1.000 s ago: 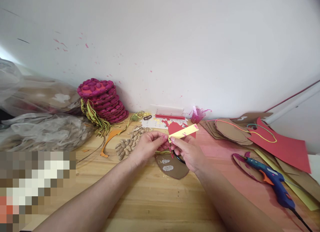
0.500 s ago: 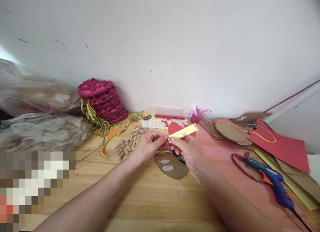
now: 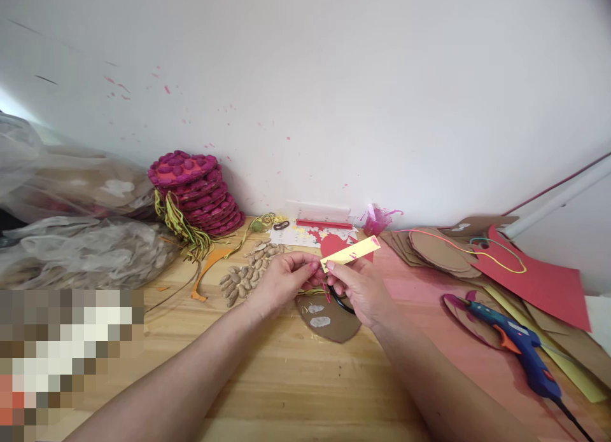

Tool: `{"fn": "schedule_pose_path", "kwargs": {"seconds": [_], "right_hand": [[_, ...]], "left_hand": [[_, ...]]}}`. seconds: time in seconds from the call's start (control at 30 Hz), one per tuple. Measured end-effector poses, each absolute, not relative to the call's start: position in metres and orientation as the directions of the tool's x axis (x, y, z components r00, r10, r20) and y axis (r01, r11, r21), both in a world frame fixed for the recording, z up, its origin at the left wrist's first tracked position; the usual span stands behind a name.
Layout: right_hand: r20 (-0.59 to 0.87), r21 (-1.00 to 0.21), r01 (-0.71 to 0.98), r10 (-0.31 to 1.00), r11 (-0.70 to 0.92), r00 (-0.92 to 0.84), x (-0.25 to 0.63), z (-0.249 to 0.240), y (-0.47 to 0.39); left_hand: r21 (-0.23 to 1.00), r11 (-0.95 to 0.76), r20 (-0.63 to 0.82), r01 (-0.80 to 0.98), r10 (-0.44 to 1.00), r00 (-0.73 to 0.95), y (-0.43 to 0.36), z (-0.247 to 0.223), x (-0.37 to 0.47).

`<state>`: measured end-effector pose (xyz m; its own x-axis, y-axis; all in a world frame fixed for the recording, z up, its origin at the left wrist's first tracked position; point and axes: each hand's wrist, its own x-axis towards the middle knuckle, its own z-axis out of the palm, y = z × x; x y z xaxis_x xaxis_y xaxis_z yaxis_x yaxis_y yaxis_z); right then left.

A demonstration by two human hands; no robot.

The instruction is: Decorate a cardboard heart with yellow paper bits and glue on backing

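My right hand (image 3: 365, 292) is closed, its thumb pressing a yellow paper strip (image 3: 358, 251) that slants up to the right and has small pink marks. A black loop (image 3: 338, 296), which looks like a scissors handle, hangs at the fingers of this hand; its other parts are hidden. My left hand (image 3: 289, 280) is pinched at the strip's left end, with pink stain on the thumb. Below both hands lies a brown cardboard piece (image 3: 329, 331) with whitish glue patches. A pink string (image 3: 327, 292) dangles between the hands, and a red paper piece (image 3: 334, 243) lies behind them.
Peanuts (image 3: 241, 280) lie left of my hands, near an orange scrap (image 3: 210, 270). Purple peanut-covered discs (image 3: 195, 194) are stacked behind. At right are cardboard discs (image 3: 439, 248), red paper (image 3: 539, 276) and a blue glue gun (image 3: 520, 340) with its cord. A pink-stained cup (image 3: 376, 219) stands by the wall.
The strip's left end has shifted very slightly left, and it lies a little flatter. Both hands keep nearly the same place and grip.
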<state>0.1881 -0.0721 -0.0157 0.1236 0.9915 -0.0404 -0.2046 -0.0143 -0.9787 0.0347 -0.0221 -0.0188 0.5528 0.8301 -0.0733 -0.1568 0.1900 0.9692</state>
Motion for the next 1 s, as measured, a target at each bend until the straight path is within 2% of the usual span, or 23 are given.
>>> {"fn": "schedule_pose_path", "kwargs": {"seconds": [1.0], "right_hand": [[-0.053, -0.98, -0.197, 0.985, -0.02, 0.162, 0.1905, -0.0183, -0.0692]], "left_hand": [[0.988, 0.121, -0.056, -0.097, 0.861, 0.506, -0.0215, -0.0198, 0.0337]]}}
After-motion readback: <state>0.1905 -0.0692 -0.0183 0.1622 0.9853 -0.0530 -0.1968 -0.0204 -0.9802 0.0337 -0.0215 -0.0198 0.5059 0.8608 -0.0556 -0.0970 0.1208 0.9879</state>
